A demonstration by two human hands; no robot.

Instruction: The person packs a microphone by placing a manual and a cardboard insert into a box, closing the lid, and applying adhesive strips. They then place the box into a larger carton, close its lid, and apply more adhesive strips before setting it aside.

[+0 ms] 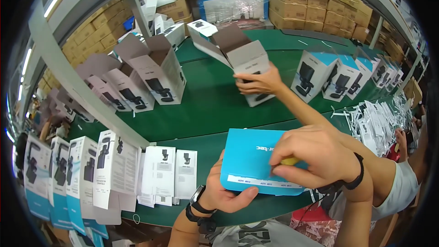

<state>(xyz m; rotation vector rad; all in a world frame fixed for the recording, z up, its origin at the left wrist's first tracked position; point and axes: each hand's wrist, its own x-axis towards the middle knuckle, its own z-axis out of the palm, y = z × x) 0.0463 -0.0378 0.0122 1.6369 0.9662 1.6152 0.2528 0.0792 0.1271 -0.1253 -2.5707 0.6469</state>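
Head view: blue box (249, 158), five o'clock from centre; seemed light, stiff, dentable, best held by edges. Your left hand (225, 193) gripped its seven-o'clock corner; your right hand (319, 154) pinched a yellow thing (290, 161).

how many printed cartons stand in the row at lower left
4: the left-end carton, second carton, third carton, then the widest carton, nearest the white leaflets. Others may be hidden behind or beneath.
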